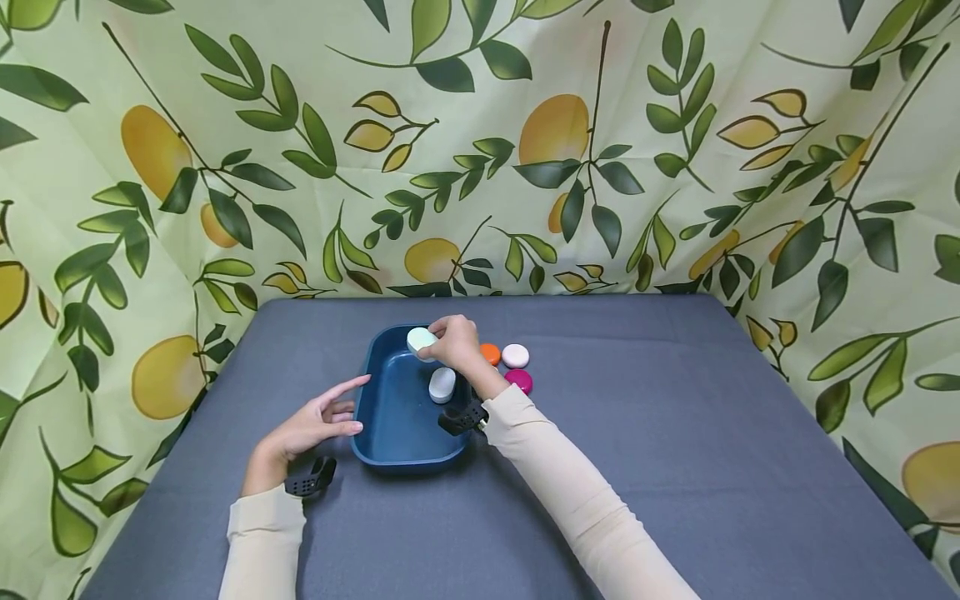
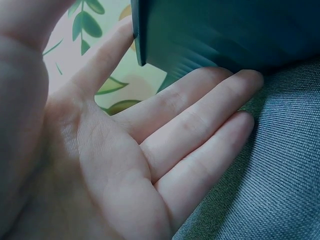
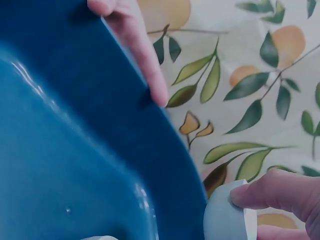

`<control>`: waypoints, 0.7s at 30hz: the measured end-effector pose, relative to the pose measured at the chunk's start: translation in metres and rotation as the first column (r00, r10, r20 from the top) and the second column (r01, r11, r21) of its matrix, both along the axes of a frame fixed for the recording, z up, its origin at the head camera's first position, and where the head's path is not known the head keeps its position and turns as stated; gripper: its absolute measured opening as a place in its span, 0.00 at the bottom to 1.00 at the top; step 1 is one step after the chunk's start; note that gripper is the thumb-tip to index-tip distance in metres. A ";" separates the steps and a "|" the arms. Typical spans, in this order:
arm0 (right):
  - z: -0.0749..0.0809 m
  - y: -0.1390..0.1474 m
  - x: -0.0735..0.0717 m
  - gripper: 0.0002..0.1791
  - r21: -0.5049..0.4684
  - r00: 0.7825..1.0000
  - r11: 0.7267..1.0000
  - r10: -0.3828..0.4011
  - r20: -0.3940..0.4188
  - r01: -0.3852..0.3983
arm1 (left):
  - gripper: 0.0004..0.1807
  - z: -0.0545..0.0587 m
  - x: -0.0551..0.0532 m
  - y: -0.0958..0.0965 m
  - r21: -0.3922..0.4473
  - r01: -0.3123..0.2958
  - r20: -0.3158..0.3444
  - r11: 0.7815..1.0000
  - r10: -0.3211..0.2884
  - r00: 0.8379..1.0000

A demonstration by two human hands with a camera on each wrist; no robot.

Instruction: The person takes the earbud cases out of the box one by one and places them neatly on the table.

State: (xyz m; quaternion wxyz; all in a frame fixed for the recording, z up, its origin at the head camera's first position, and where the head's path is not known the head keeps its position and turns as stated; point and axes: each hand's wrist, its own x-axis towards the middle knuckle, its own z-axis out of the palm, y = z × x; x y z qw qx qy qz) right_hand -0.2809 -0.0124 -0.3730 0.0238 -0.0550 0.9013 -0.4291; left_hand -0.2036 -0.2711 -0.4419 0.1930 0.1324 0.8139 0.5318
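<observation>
A blue rectangular basin (image 1: 408,454) with rounded corners stands on the table. My right hand (image 1: 459,343) pinches a pale mint-white, rounded oval piece (image 1: 422,342) between thumb and fingers, above the basin's far part. In the right wrist view the same pale piece (image 3: 225,215) appears close to the basin wall (image 3: 185,165). A second white oval piece (image 1: 442,386) lies inside the basin at its right side. At the basin's left side is my left hand (image 1: 318,423), fingers extended; in the left wrist view its fingertips (image 2: 247,80) meet the basin's outer side.
Right of the basin lie an orange round piece (image 1: 490,354), a white round piece (image 1: 515,356) and a magenta round piece (image 1: 519,382), partly behind my right forearm. A grey cloth (image 1: 675,450) covers the table. Behind hangs a leaf-and-fruit patterned curtain (image 1: 480,108).
</observation>
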 end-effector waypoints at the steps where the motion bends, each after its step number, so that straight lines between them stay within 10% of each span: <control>1: 0.002 0.002 0.003 0.21 -0.009 1.000 1.000 0.010 -0.002 -0.010 | 0.43 0.000 0.000 0.000 -0.002 -0.001 0.001 1.000 0.001 1.000; 21: 0.004 0.070 0.046 0.21 -0.020 0.999 0.999 0.047 0.002 -0.047 | 0.43 0.001 0.001 0.000 -0.017 0.006 -0.012 1.000 -0.007 1.000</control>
